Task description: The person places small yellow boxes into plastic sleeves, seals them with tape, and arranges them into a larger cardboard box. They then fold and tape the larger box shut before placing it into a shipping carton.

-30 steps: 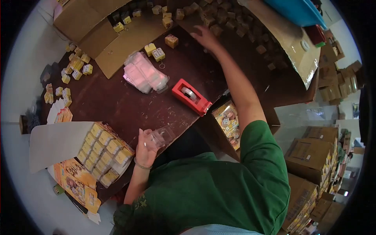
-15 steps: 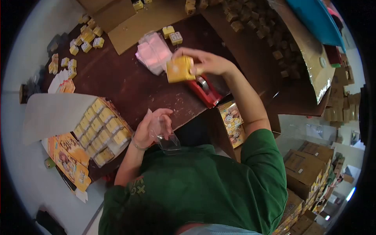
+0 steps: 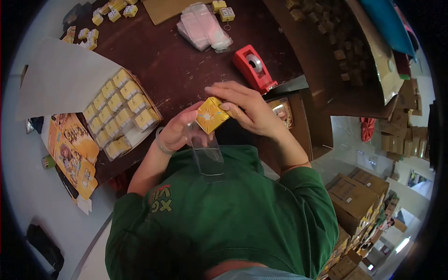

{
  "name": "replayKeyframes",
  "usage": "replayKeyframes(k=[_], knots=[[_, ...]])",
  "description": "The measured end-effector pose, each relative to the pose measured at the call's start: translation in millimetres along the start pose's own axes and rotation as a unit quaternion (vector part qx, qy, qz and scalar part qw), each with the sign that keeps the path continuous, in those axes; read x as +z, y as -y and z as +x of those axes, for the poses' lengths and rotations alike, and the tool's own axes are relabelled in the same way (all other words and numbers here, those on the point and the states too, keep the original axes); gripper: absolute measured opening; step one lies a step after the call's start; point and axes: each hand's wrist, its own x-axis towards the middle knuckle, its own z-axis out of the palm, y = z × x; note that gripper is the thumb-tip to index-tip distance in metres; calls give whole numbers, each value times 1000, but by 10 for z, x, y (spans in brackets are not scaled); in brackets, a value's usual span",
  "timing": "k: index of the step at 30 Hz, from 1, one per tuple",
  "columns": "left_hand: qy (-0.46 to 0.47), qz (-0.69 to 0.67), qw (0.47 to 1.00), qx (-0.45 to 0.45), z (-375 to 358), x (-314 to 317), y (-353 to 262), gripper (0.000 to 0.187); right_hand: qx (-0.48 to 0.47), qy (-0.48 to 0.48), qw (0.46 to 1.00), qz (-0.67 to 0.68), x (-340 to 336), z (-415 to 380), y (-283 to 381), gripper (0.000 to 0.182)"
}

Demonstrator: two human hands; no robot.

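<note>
A small yellow box (image 3: 212, 116) with a white starburst on its face is gripped by my right hand (image 3: 247, 109), fingers closed along its upper right side. My left hand (image 3: 172, 133) is wrapped round an unfolded clear plastic box (image 3: 209, 161), which hangs down in front of the green shirt. The yellow box sits at the upper end of the plastic box, with my left fingers touching its left side. Whether it is partly inside the plastic cannot be made out.
A display carton (image 3: 156, 114) at left holds rows of wrapped yellow blocks. Flat clear sleeves (image 3: 200, 25), a red tape dispenser (image 3: 254, 67) and yellow keychain blocks (image 3: 227, 14) lie on the dark table (image 3: 163, 60). A large open carton (image 3: 322, 70) of small blocks stands at right.
My right hand has brought the yellow box down from over the table to the clear plastic box in my left hand. The camera view has shifted, so table items appear higher.
</note>
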Motion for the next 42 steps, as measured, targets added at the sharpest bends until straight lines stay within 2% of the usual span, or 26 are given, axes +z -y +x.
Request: replayKeyframes(k=[1,2,5,10,13,15,17,18,19,20,22,23,25,28,30,34,37,39,40,42], knots=[[-24,50,998,3,-13,10,-8,57,12,-25,999,-23,13,-4,62,30],[-47,99,994,5,-19,31,-15,54,-19,-42,996,-81,16,-17,23,32],[-139,131,980,47,-23,198,19,44,-79,-9,982,-170,-28,-48,-23,38],[-243,239,935,102,13,56,124,37,-84,29,958,-274,78,-31,220,47],[-245,284,922,100,48,28,160,38,-53,26,948,-312,173,-41,147,54],[-241,203,938,141,90,79,211,41,-46,17,955,-294,175,-21,71,59],[-230,97,954,165,92,102,208,45,-39,-65,971,-227,-28,23,-63,58],[-221,31,959,172,88,105,157,48,12,-111,989,-96,-209,13,-123,54],[-212,-35,960,181,81,92,105,50,69,-155,978,125,-325,-87,-234,54],[-211,-49,956,196,90,-17,105,54,130,-139,933,307,-455,-168,-131,61],[-225,-56,948,216,112,-58,83,52,120,-50,894,428,-364,-348,-177,72],[-230,-59,946,222,122,-61,86,52,140,-24,895,423,-215,-381,-131,68],[-259,-11,936,240,165,41,95,51,177,-83,895,402,84,-358,-31,61],[-283,80,913,281,156,111,94,51,99,-153,979,87,228,-333,-141,64],[-283,120,900,309,118,113,94,51,48,-168,984,-23,323,-317,-66,66],[-267,138,895,329,58,134,89,49,39,-130,990,39,388,-355,-5,63],[-288,142,888,329,34,108,94,48,9,-177,982,-71,479,-341,-47,55],[-293,147,884,333,37,44,119,46,35,-197,968,-149,438,-386,14,48],[-288,150,884,335,48,1,158,46,38,-100,993,-43,411,-448,-50,40],[-268,145,899,315,51,71,202,45,61,53,988,129,443,-461,-3,43]])
